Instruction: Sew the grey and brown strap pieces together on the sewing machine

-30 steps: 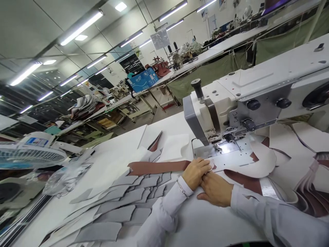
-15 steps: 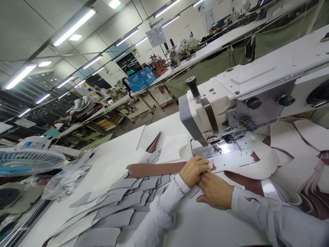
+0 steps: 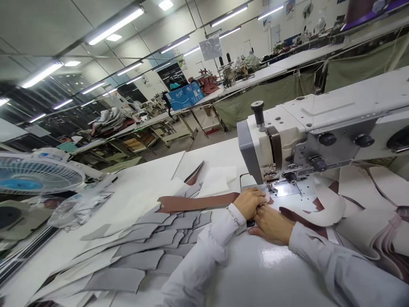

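My left hand (image 3: 251,202) is closed over the right end of a long brown strip of material (image 3: 198,203), just in front of the needle area of a white sewing machine (image 3: 255,157). A bit of brown and pale material shows past its fingertips. My right hand (image 3: 275,224) lies flat beside it, fingers stretched toward the left hand's fingers and thumb apart. Its fingertips are partly hidden against the left hand. The presser foot (image 3: 271,187) stands just beyond my fingers, over the lit metal plate (image 3: 287,188).
Overlapping grey cut pieces (image 3: 137,258) spread over the white table (image 3: 243,273) at left. Pale and brown panels (image 3: 361,187) are heaped at right. A fan (image 3: 41,172) and clear plastic bag (image 3: 76,209) are at the left edge. A blue box (image 3: 185,96) stands on another table behind.
The view has shifted, so the machine and my hands appear farther right and slightly higher. A small dark object now shows between my wrist and right thumb. The hands stay together by the needle.
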Demonstrator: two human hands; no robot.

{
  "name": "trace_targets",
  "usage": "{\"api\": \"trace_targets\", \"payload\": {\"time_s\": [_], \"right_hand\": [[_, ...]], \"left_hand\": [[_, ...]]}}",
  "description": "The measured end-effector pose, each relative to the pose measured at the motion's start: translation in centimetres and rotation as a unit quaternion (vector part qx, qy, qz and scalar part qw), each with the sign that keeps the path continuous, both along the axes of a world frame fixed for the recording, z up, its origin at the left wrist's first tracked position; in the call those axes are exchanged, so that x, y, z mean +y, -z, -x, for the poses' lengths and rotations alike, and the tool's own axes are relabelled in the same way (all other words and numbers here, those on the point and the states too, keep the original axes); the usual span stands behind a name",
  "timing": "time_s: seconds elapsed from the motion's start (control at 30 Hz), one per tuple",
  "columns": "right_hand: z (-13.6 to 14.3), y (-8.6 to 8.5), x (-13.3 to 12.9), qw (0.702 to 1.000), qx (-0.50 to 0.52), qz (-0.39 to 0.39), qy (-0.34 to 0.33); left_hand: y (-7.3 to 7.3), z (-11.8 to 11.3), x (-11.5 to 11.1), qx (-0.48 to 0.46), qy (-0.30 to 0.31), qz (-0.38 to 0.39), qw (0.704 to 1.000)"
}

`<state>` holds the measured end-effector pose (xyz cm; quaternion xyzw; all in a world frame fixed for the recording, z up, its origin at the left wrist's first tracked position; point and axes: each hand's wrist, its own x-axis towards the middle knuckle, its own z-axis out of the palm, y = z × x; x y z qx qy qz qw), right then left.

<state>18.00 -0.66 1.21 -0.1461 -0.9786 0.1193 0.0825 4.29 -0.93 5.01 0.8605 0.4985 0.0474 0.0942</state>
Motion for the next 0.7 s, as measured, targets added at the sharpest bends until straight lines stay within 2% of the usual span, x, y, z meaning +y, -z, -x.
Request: {"api": "trace_targets", "payload": {"time_s": [0.3, 0.7], "right_hand": [[-0.6, -0.8, 1.4, 0.999, -0.015, 0.029, 0.014], [-0.8, -0.6, 1.8, 1.000, -0.012, -0.002, 0.021]], "left_hand": [[0.3, -0.5, 1.8, 0.004, -0.005, 0.013, 1.000], [0.4, -0.7, 2.3, 0.009, 0.001, 0.029, 1.000]]}}
